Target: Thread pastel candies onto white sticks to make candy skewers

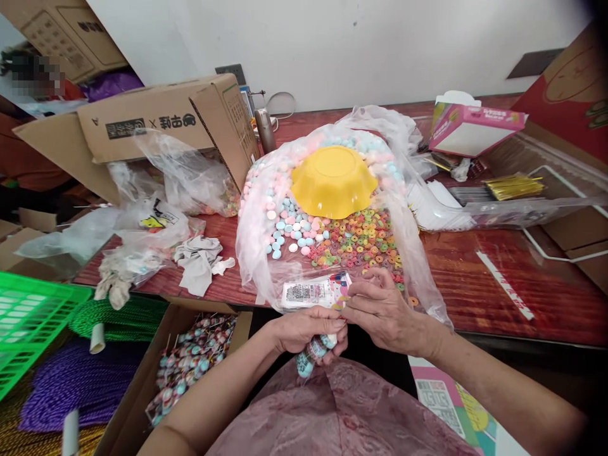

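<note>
left hand (304, 332): curled pretty tight around a small clear packet of candy (311, 353), just off the near edge of the tabletop (522, 278), above the lap. The packet's lower end sticks out under the fingers.

right hand (382, 310): half closed, fingertips pinching at the printed label card (316, 292) on top of the packet. It touches the left hand at the thumb side.

label card: white with a QR code and some pink print, lying right at the near edge, leaning on the big bag.

big clear bag (408, 253): sits mid-tabletop, spread open and loaded with candy. Pastel pink, blue and white discs (285, 228) toward the left side, colourful little rings (365, 244) toward the near side.

yellow bowl (332, 180): upside down on top of the candy pile, toward the far side of the bag.

cardboard box (166, 123): on its side at the far left of the tabletop, crumpled plastic bags (156, 209) spilling out in front of it.

pink carton (470, 126): far right corner area, flap open.

gold twist ties (513, 187): bundle near the right edge, on clear plastic.

open box below (142, 392): on the floor left of the lap, full of finished candy packets (190, 364).

green crate (28, 323): off the near left corner, next to green and purple cord (71, 380).
</note>
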Motion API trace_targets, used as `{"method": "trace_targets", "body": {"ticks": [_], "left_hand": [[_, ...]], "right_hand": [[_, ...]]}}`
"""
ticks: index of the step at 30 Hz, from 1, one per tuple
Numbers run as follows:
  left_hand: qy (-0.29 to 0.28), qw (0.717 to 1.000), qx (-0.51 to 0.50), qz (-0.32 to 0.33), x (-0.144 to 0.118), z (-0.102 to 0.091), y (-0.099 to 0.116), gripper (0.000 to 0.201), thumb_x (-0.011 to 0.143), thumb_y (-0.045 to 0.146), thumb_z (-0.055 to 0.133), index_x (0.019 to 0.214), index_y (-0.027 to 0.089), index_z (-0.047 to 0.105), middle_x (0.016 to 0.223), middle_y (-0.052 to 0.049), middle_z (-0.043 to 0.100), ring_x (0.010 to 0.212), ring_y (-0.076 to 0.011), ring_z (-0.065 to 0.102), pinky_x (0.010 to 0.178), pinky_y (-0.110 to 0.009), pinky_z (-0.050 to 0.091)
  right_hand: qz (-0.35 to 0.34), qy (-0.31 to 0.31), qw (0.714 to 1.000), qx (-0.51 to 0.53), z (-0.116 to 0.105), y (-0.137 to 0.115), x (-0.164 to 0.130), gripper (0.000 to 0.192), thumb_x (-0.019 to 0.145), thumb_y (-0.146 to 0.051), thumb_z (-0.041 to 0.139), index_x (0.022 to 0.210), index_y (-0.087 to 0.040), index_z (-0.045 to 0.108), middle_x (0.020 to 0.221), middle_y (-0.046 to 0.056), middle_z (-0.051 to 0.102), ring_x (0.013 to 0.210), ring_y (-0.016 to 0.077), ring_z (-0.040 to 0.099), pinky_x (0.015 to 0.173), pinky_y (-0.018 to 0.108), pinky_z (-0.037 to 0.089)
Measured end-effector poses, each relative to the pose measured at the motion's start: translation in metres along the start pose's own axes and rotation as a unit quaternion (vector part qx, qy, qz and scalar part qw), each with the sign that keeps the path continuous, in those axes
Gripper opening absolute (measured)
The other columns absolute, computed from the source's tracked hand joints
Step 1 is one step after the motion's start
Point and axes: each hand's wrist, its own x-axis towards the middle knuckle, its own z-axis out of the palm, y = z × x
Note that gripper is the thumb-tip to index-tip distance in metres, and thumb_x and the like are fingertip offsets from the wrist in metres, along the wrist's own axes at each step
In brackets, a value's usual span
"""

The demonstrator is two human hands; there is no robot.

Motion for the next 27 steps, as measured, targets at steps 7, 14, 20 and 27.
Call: {"method": "trace_targets", "body": {"ticks": [7,14,20,27], "left_hand": [[0.237,0.838,0.455,0.188,0.002,0.013,-0.004,0.02,0.091,0.032,0.052,0.089,0.017,0.066,0.078,-0.004,0.06,0.075,-0.0161,0.053,0.074,-0.029,0.043],[0.164,0.983,0.086,0.01,0.01,0.004,-0.006,0.025,0.076,0.04,0.06,0.069,0.016,0.059,0.06,0.0,0.057,0.044,-0.0096,0.051,0.043,-0.021,0.036],[0.033,0.993,0.073,-0.086,0.009,0.004,-0.002,0.037,0.071,0.05,0.071,0.074,0.013,0.066,0.061,-0.001,0.06,0.042,-0.0083,0.048,0.044,-0.021,0.035],[0.177,0.788,0.561,0.18,0.016,0.023,-0.015,0.032,0.097,0.027,0.044,0.083,0.016,0.071,0.076,-0.007,0.063,0.07,-0.0157,0.054,0.066,-0.027,0.038]], "right_hand": [[0.197,-0.145,0.961,0.125,0.011,-0.004,0.001,0.022,0.093,-0.015,0.05,0.078,-0.021,0.065,0.074,0.001,0.066,0.077,0.0173,0.054,0.075,0.034,0.037],[0.081,0.011,0.994,-0.066,0.004,-0.022,-0.009,0.034,0.092,-0.013,0.054,0.123,-0.025,0.062,0.123,0.008,0.067,0.121,0.0299,0.05,0.096,0.051,0.029],[0.014,-0.055,0.998,0.019,0.0,-0.02,-0.024,0.024,0.096,-0.013,0.046,0.092,-0.023,0.067,0.076,0.001,0.068,0.091,0.0192,0.059,0.091,0.043,0.033],[0.276,-0.108,0.943,0.151,0.016,-0.032,-0.025,0.026,0.092,-0.018,0.055,0.068,-0.019,0.063,0.065,-0.002,0.064,0.066,0.0126,0.055,0.062,0.027,0.037]]}}
